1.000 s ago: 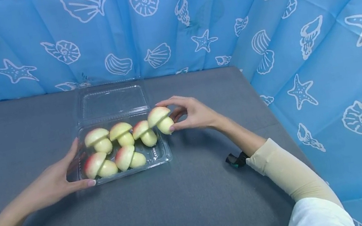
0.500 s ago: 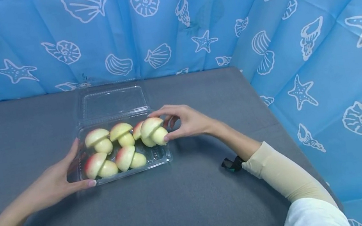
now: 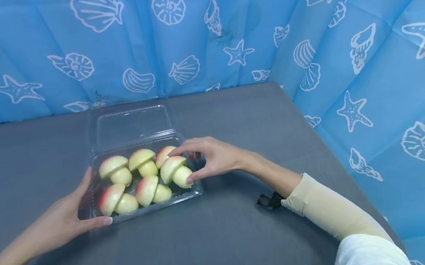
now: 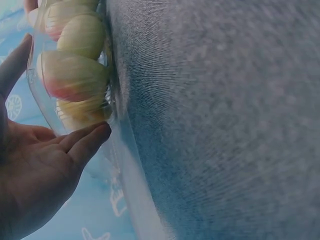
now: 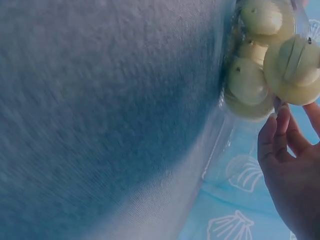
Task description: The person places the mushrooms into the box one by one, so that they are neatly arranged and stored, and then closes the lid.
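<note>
A clear plastic clamshell container [image 3: 183, 197] lies on the table, its lid raised behind it. Several mushroom-shaped pieces [image 3: 113, 166], pale yellow-green with reddish patches, sit inside in two rows. At the front right of the container, my right hand [image 3: 216, 155] pinches one such mushroom-shaped piece [image 3: 174, 172] between thumb and fingers. Whether that piece touches the tray floor I cannot tell. My left hand [image 3: 61, 219] holds the container's left end, thumb at the front corner and fingers along the side. In the left wrist view, the fingers of the left hand [image 4: 50, 160] lie against the clear wall.
A grey cloth covers the table [image 3: 215, 252]. Behind it and on the right hangs a blue curtain [image 3: 219, 71] with white shells and starfish. Black straps show near both forearms, one strap [image 3: 269, 201] by the right arm.
My right hand has moved left and toward me, lowering the pinched mushroom-shaped piece from beyond the container's right edge to its front right spot. My left hand stays at the container.
</note>
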Demonstrator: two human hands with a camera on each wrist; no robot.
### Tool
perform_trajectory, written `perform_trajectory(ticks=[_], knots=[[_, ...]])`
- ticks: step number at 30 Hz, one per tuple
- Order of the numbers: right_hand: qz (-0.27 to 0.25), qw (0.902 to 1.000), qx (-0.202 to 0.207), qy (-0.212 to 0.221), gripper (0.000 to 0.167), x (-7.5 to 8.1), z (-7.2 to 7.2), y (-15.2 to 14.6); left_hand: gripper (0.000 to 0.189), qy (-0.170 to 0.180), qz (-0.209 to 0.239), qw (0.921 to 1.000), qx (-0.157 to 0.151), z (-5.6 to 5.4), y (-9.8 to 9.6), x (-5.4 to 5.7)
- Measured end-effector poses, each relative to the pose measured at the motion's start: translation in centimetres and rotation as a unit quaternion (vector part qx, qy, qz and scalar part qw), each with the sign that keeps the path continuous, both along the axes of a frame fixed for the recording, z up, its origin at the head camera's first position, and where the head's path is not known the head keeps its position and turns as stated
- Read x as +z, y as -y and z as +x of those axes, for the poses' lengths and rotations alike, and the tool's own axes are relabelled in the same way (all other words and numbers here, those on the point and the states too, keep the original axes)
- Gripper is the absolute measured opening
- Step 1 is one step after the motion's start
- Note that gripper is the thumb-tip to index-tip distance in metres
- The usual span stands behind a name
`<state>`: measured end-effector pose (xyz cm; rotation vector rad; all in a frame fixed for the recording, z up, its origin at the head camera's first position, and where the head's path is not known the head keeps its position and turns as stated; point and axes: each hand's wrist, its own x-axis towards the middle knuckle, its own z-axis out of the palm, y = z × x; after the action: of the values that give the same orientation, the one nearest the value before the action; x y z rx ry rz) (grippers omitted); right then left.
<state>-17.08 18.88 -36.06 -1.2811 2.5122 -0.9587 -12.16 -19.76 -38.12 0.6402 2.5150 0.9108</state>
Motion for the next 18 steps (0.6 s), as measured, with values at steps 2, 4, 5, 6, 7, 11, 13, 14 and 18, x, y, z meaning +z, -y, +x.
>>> perform_trajectory(ticks=[2, 4, 5, 6, 7, 11, 13, 14, 18], knots=[[0.011, 0.9999, -0.001, -0.006, 0.066, -0.13, 0.26, -0.01, 0.125, -0.002, -0.002, 1.0, -0.003, 0.02, -0.06, 0.04], [0.02, 0.9997, -0.005, -0.014, 0.066, -0.28, 0.48, -0.03, 0.125, -0.002, -0.001, 1.0, -0.004, 0.02, -0.13, 0.1], [0.021, 0.9996, -0.007, -0.017, 0.066, -0.32, 0.59, -0.01, 0.125, -0.003, -0.001, 1.0, -0.004, 0.01, -0.16, 0.14], [0.022, 0.9995, -0.008, -0.02, 0.066, -0.4, 0.66, 0.01, 0.125, -0.004, -0.002, 1.0, -0.005, 0.01, -0.2, 0.17], [0.022, 0.9994, -0.011, -0.024, 0.066, -0.45, 0.73, 0.05, 0.125, -0.005, -0.004, 1.0, -0.005, 0.0, -0.23, 0.21], [0.018, 0.9992, -0.014, -0.031, 0.066, -0.59, 0.88, 0.18, 0.124, -0.01, -0.01, 0.9999, -0.005, 0.0, -0.3, 0.25], [0.021, 0.9992, -0.016, -0.03, 0.066, -0.63, 0.89, 0.23, 0.124, -0.01, -0.008, 0.9999, -0.006, 0.03, -0.29, 0.2], [0.024, 0.9992, -0.016, -0.029, 0.066, -0.64, 0.89, 0.24, 0.124, -0.009, -0.006, 0.9999, -0.006, 0.05, -0.29, 0.16], [0.036, 0.9988, -0.018, -0.028, 0.066, -0.61, 0.8, 0.23, 0.124, -0.007, 0.003, 1.0, -0.005, 0.14, -0.29, -0.13]])
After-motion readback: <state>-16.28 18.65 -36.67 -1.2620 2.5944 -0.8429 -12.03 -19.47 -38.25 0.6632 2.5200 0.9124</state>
